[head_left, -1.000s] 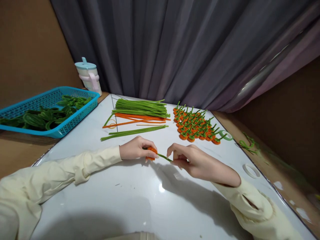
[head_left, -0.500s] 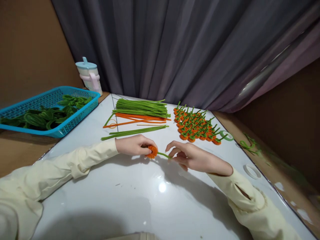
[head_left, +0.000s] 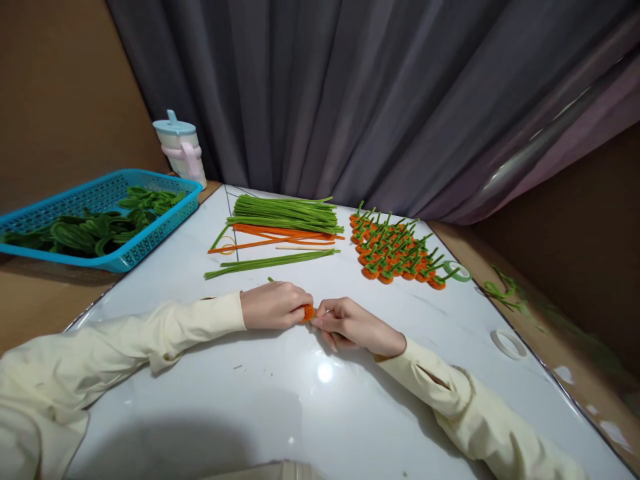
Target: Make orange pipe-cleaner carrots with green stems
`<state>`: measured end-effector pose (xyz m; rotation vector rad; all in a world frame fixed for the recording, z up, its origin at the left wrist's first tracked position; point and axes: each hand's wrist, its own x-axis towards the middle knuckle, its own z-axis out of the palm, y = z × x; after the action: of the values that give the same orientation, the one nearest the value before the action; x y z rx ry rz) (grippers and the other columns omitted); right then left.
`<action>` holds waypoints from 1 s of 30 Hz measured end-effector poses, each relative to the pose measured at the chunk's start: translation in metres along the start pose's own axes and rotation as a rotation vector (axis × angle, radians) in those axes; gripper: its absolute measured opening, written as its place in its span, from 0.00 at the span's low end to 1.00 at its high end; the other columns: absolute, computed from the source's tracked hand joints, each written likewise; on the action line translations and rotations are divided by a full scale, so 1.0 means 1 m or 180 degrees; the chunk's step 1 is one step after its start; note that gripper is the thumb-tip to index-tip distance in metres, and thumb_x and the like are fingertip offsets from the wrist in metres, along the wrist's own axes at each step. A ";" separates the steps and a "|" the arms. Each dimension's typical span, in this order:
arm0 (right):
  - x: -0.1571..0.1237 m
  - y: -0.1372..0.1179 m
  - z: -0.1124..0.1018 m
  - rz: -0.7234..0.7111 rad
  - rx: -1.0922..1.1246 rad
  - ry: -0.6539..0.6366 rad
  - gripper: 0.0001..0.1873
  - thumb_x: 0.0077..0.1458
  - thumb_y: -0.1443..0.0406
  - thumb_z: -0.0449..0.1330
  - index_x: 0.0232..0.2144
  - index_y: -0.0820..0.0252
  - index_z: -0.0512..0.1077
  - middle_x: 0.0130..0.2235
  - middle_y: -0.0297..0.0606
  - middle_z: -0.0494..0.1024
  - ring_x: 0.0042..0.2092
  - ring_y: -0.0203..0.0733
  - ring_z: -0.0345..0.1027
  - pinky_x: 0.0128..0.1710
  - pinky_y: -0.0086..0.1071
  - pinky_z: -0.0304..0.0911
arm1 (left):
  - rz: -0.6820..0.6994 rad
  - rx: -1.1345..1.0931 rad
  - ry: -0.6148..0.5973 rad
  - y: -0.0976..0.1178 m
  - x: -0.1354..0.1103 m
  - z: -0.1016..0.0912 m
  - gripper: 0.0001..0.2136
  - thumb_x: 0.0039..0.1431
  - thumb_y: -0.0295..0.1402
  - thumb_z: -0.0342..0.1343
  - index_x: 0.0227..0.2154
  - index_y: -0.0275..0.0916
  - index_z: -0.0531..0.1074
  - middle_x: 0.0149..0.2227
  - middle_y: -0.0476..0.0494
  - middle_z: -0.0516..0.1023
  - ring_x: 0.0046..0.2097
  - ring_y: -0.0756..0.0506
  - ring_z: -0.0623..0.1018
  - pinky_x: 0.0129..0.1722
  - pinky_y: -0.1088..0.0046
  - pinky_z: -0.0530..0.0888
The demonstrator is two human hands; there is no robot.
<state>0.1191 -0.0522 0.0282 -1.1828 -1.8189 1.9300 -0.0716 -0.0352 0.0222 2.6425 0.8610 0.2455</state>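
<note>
My left hand (head_left: 277, 305) is closed around a small orange pipe-cleaner flower (head_left: 309, 313), only part of which shows past its fingertips. A short green tip (head_left: 271, 279) pokes out behind that hand. On the flower's right side, my right hand (head_left: 347, 323) has thumb and fingers pinched together close against it; what lies between those fingertips is hidden. Both hands are just above the white tabletop (head_left: 270, 393), near its middle.
Behind the hands lie green pipe cleaners (head_left: 285, 215), orange ones (head_left: 280, 235) and a few separate green strips (head_left: 273, 262). Rows of orange flowers with green stems (head_left: 395, 247) stand right, beside tape rolls (head_left: 509, 344). A blue basket (head_left: 125, 262) holds green leaves; a lidded cup (head_left: 181, 153) stands behind.
My right hand has moved left to the flower and closed its fingers. The flower has turned in my left hand, so its green stem no longer points right.
</note>
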 end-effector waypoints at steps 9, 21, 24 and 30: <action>0.007 0.008 -0.005 -0.0005 0.0903 -0.0217 0.13 0.49 0.60 0.61 0.25 0.65 0.65 0.13 0.27 0.65 0.12 0.23 0.40 0.11 0.23 0.33 | 0.0023 0.0222 0.0010 -0.001 0.000 -0.009 0.09 0.54 0.23 0.44 0.24 0.36 0.68 0.24 0.48 0.72 0.26 0.50 0.69 0.34 0.74 0.63; 0.007 0.012 -0.009 -0.0041 0.1101 -0.0324 0.10 0.50 0.62 0.60 0.26 0.66 0.67 0.14 0.28 0.66 0.12 0.22 0.40 0.11 0.22 0.34 | -0.0338 -0.0122 -0.0343 0.001 -0.002 -0.026 0.09 0.54 0.24 0.45 0.28 0.35 0.71 0.30 0.45 0.72 0.33 0.49 0.72 0.34 0.76 0.65; 0.007 0.012 -0.009 -0.0036 0.1054 -0.0314 0.10 0.50 0.62 0.60 0.26 0.66 0.66 0.13 0.27 0.66 0.12 0.22 0.40 0.11 0.22 0.34 | -0.0322 -0.0115 -0.0360 0.002 -0.003 -0.029 0.09 0.54 0.24 0.45 0.28 0.35 0.71 0.30 0.45 0.73 0.32 0.49 0.72 0.34 0.76 0.64; 0.007 0.007 -0.001 -0.0073 0.0807 -0.0463 0.14 0.53 0.59 0.58 0.25 0.65 0.64 0.18 0.29 0.69 0.12 0.23 0.49 0.10 0.21 0.40 | 0.0219 0.0239 -0.0201 0.008 -0.005 -0.024 0.09 0.55 0.23 0.45 0.33 0.36 0.69 0.31 0.46 0.74 0.33 0.48 0.72 0.38 0.71 0.62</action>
<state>0.1176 -0.0481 0.0187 -0.9587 -1.5830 2.2054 -0.0780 -0.0375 0.0471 2.7369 0.7743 0.1489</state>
